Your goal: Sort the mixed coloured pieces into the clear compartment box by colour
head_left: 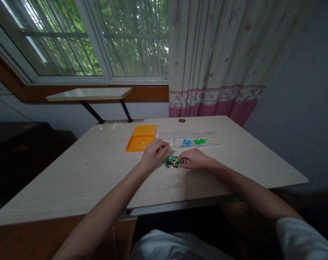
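A small heap of mixed pieces (pixel 171 162), brown, green, blue and white, lies on the table. My right hand (pixel 195 159) is at the heap's right edge, thumb and fingers pinched together; what they hold, if anything, is too small to name. Just above and left of the heap is my left hand (pixel 152 153), its fingers closed near the clear compartment tray (pixel 172 135). A pale speck shows at its fingertips, but I cannot make it out. Blue pieces (pixel 186 142), green pieces (pixel 200 141) and a few yellow pieces (pixel 213 141) sit in separate compartments.
An open orange box (pixel 144 130) with a few white bits inside stands left of the tray. Behind it, a raised shelf (pixel 90 94) on black brackets overhangs the table (pixel 98 173). A dark round disc (pixel 182 120) is near the back edge, below the curtain (pixel 207 65).
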Available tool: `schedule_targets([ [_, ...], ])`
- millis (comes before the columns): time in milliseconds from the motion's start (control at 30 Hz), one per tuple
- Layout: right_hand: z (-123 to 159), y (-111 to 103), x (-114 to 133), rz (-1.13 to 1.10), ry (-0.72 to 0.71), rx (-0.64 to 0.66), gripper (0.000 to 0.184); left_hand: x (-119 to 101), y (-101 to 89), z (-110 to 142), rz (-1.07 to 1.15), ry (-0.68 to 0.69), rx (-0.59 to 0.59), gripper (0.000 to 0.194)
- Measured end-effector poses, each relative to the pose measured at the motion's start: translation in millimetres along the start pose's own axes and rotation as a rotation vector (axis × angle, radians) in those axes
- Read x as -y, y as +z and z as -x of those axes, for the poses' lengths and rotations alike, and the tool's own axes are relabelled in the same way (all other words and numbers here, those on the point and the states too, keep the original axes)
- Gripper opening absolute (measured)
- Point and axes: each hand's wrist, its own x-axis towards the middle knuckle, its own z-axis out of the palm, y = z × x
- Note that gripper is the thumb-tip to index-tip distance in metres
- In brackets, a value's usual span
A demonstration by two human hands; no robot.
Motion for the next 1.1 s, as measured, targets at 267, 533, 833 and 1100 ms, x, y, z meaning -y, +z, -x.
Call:
schedule_targets([
  [267,1,5,-6,-0.039,0.02,-0.009,0.015,8,-6.5,-4,-0.097,-0.08,0.077,0.018],
  [533,3,3,-7,-0.075,0.11,-0.024,0.017,58,-44.5,-9,-0.464,-0.473,0.094,0.015],
  [833,2,9,-17,-0.21,0.113,-0.095,0.023,72,-39.3,-2,-0.464,-0.418,0.092,0.013],
  [1100,-3,13,-17,-0.382,0.161,-0.179,0.028,4,1.2,-1,-0.039,-0.11,0.426,0.022],
])
